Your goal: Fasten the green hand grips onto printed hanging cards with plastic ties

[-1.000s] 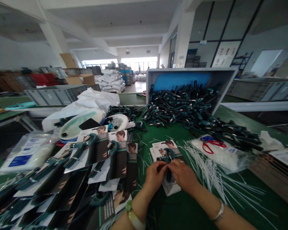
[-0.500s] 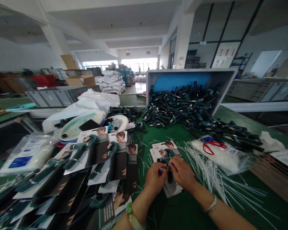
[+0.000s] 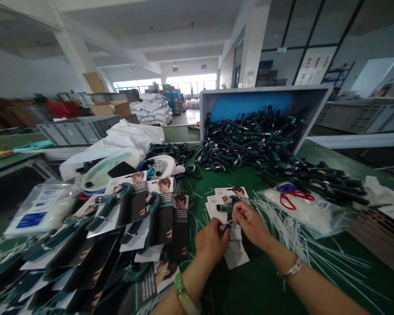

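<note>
A factory workshop, by the look of it: a white pillar (image 3: 254,48) under a high ceiling (image 3: 170,26), piled white sacks (image 3: 153,109), opened cartons (image 3: 121,107) and a grey crate (image 3: 75,133) beyond, and a green table (image 3: 203,183) where a tipped bin (image 3: 265,89) spills dozens of matching tools (image 3: 246,140) near printed cards (image 3: 166,197). The dim brown stacks (image 3: 16,113) may be boxes.

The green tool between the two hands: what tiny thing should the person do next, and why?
Perhaps gently pull the thin white strip snug around the green tool. The left hand is at its lower part, the right hand is bunched close by, and a bit of white seems to show between them. The carded tools at left have white ties around them.
</note>
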### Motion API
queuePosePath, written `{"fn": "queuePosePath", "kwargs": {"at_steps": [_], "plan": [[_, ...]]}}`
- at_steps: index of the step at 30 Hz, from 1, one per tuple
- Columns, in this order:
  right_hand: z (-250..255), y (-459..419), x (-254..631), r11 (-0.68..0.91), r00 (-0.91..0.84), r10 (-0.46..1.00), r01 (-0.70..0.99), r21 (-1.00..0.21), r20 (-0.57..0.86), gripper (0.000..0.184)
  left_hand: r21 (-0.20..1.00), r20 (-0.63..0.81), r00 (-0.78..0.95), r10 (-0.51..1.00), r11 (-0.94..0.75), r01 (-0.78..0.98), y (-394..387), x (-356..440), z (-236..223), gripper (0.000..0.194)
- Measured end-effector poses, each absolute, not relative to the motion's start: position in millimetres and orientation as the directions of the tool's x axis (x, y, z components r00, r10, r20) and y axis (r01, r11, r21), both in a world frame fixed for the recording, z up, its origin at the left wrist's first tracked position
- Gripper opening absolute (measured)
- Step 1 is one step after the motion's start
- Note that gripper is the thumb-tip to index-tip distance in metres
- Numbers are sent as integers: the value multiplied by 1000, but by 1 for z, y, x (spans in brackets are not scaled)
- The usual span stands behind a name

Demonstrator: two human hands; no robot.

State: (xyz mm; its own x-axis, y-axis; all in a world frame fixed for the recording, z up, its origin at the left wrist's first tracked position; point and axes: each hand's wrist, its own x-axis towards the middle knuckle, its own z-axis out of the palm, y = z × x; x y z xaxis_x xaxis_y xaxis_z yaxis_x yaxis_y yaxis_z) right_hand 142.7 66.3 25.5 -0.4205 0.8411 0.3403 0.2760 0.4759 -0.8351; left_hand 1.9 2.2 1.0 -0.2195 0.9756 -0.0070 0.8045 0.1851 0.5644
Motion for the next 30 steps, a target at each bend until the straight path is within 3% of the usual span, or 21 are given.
{"fn": "queuePosePath", "kwargs": {"at_steps": [3, 6, 9, 13, 17, 21, 27, 30], "plan": [[37, 75, 156, 534, -334, 840, 365, -763, 428, 18, 510, 10, -244, 970, 205, 835, 11, -17, 4, 20], [32, 79, 163, 566, -455, 813, 474, -675, 363, 17, 542, 16, -235, 972, 189, 819, 13, -25, 2, 20], [16, 79, 153, 668, -589, 734, 539, -513, 337, 35, 572, 64, -249, 966, 169, 803, 11, -20, -2, 31], [2, 83, 128, 760, -644, 650, 546, -353, 404, 24, 565, 54, -241, 969, 169, 807, 12, -12, -4, 31], [0, 86, 115, 793, -638, 607, 523, -312, 474, 26, 566, 6, -286, 958, 232, 791, 18, -17, -5, 29], [-6, 73, 123, 813, -600, 575, 495, -306, 556, 27, 647, -23, -321, 947, 259, 717, 24, -28, -7, 27], [-6, 62, 133, 847, -762, 528, 501, -177, 375, 23, 680, -37, -351, 936, 281, 678, 26, -28, -6, 30], [-7, 65, 132, 849, -768, 526, 502, -167, 365, 23, 654, -48, -373, 927, 312, 689, 29, -23, -3, 38]]}}
